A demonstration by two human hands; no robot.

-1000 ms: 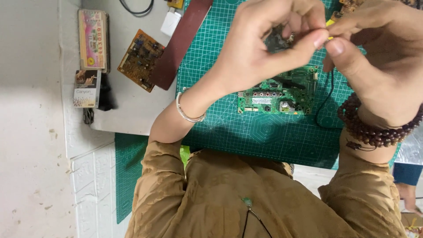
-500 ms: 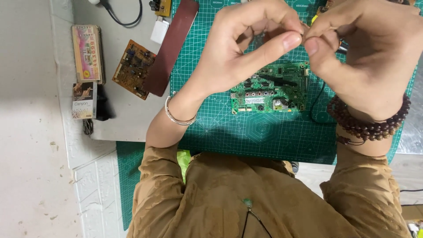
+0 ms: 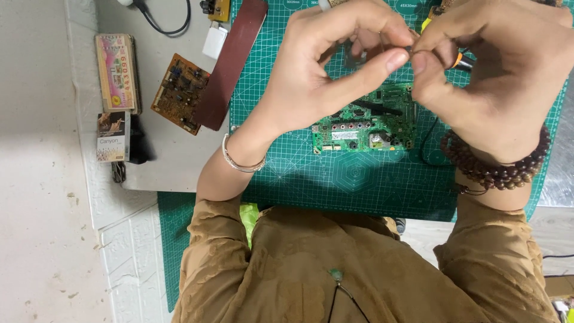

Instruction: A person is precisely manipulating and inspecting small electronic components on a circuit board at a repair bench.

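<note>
Tan shirt (image 3: 311,263), silver bangle (image 3: 242,162), brown bead bracelet (image 3: 496,170).

Grey table (image 3: 179,161), green cutting mat (image 3: 287,173), brown circuit board (image 3: 179,93), two boxes (image 3: 116,72)

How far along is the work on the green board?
Done: green circuit board lies flat on the cutting mat. In hand: left hand and right hand meet above it, pinching something too small to identify. Left: nothing visibly joins hands to board; brown circuit board sits aside, untouched.
</note>
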